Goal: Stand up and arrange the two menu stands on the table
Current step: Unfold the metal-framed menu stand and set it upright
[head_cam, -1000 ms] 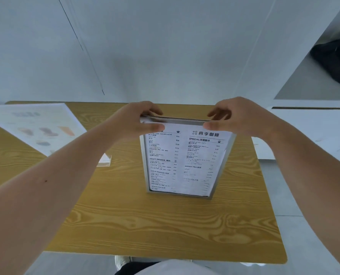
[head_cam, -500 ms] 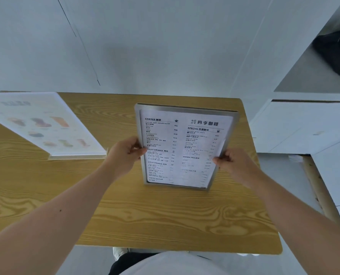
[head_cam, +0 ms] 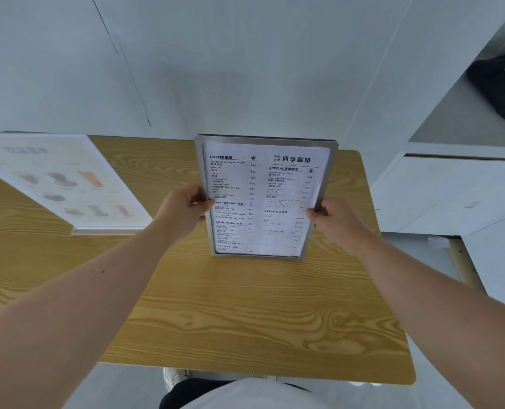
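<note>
A grey-framed menu stand (head_cam: 263,199) with black drinks text stands upright on the wooden table (head_cam: 245,314), its printed face toward me. My left hand (head_cam: 183,211) grips its left edge about halfway up. On the right edge, at the same height, my right hand (head_cam: 333,219) holds it. A second menu stand (head_cam: 59,184), clear with pictures of drinks, lies tilted at the table's far left, apart from both hands.
A white wall (head_cam: 245,69) runs right behind the table. White panels (head_cam: 451,196) lie on the floor to the right, with a dark bag (head_cam: 502,87) beyond them. The table's near edge is just in front of my body.
My hands have slid from the top edge of the grey menu stand down to its two sides. The stand sits a little farther back, closer to the wall.
</note>
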